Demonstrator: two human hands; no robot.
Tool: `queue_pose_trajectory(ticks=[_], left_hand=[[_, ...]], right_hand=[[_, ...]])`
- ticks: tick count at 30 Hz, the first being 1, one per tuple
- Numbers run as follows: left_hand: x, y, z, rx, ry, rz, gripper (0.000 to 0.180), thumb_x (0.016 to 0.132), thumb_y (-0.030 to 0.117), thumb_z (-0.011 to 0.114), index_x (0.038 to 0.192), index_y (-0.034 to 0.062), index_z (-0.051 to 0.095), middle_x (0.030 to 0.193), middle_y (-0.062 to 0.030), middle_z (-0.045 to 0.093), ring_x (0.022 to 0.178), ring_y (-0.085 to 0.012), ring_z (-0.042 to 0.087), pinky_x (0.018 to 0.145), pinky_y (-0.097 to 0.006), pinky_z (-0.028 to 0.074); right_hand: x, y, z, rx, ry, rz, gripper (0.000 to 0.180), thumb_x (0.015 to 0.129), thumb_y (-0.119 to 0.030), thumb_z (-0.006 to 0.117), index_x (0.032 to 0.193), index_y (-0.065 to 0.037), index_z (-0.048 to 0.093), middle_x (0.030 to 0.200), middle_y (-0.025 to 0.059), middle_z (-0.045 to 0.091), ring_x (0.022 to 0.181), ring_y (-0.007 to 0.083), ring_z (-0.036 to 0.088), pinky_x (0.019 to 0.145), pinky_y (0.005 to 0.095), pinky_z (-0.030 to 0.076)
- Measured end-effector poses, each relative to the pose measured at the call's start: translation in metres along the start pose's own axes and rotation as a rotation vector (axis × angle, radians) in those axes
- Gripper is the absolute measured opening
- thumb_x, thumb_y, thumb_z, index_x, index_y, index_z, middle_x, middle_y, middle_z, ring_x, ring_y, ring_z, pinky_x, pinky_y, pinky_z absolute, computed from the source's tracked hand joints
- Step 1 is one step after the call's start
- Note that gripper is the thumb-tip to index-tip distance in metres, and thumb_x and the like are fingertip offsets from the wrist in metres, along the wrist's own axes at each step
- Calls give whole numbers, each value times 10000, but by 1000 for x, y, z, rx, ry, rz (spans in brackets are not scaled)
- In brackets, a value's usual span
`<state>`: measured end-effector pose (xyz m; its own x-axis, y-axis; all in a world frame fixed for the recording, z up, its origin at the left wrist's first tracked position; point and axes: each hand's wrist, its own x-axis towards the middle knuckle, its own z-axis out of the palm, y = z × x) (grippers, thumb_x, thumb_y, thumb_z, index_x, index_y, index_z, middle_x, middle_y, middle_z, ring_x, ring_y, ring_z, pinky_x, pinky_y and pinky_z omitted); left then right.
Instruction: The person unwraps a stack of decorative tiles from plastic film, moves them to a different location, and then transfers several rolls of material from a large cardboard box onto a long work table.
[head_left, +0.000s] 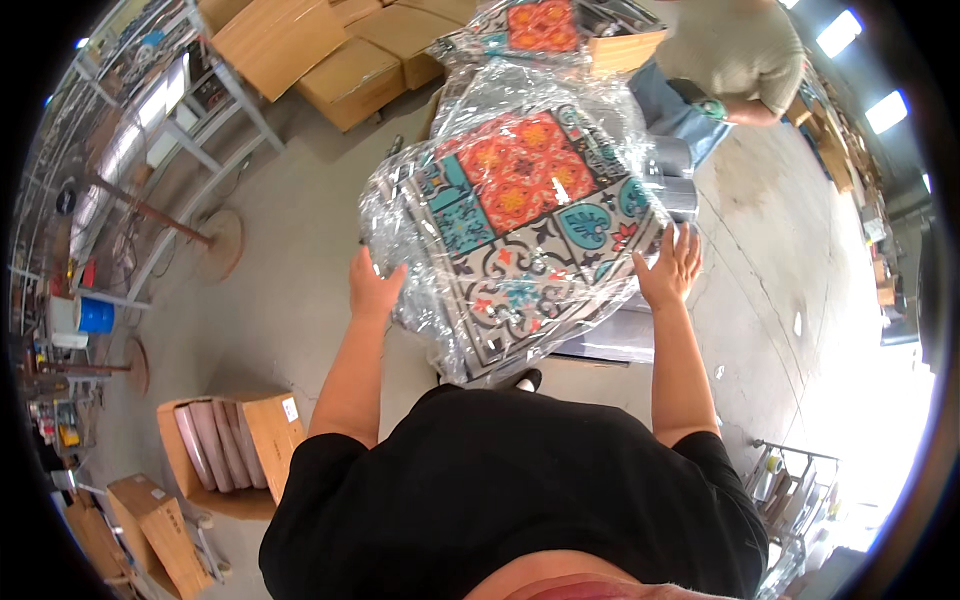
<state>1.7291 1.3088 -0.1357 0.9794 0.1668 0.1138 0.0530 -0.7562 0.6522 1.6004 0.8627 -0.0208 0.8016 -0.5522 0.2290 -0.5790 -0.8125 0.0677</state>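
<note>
In front of me lies a patterned mat (535, 260) with orange, teal and black-and-grey tile designs, under crinkled clear plastic film (425, 290). My left hand (376, 288) is at the left edge of the film, its thumb apart from the fingers. Some of its fingertips are hidden at the film's edge. My right hand (668, 268) rests at the right edge of the mat, fingers spread over the film. Neither hand visibly grips anything. Farther back is another wrapped patterned mat (541, 26).
Cardboard boxes (350, 80) stand at the far left, beside a metal rack (215, 85). Another person (735, 60) is at the far right, near dark grey rolls (675, 178). An open carton (275, 440) with pinkish bundles sits at near left. A metal cart (795, 480) stands at near right.
</note>
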Motion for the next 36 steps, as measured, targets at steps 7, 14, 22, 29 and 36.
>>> queue_pose_trajectory(ticks=[7,14,22,29,36], left_hand=[[4,-30,60,104,-439,5,785,768,301,724,1395,-43,399,1389,-272,443,1302,-393,428,1091,-438,350],[0,-28,55,197,-333,-61,636,815,135,577,1398,-52,405,1396,-271,456,1311,-387,433,1101,-396,340],[4,-37,56,205,-300,-46,526,836,126,550,1351,28,501,1258,-227,582,1191,-371,548,1012,-411,419],[18,-52,43,40,-154,-31,213,915,163,567,1044,26,666,975,-175,688,937,-307,653,827,-384,498],[31,-39,67,-168,-242,-115,274,912,124,567,1146,-3,634,1024,-154,672,934,-262,627,869,-318,475]], right_hand=[[36,28,30,584,-173,107,472,809,-259,636,1240,-75,575,1087,206,659,1041,374,627,886,453,493],[-62,-61,-26,343,-278,-514,208,837,-125,519,1016,-121,624,852,110,673,802,290,667,701,433,524],[-71,-33,-40,519,-216,-290,148,875,-224,575,944,-116,648,800,107,672,763,308,659,700,447,519],[-28,54,-42,841,78,202,144,846,-213,656,821,-77,697,787,142,671,756,351,645,673,429,503],[-73,-17,-50,943,204,-374,25,740,-82,640,726,-101,648,697,87,620,660,309,617,608,439,495]])
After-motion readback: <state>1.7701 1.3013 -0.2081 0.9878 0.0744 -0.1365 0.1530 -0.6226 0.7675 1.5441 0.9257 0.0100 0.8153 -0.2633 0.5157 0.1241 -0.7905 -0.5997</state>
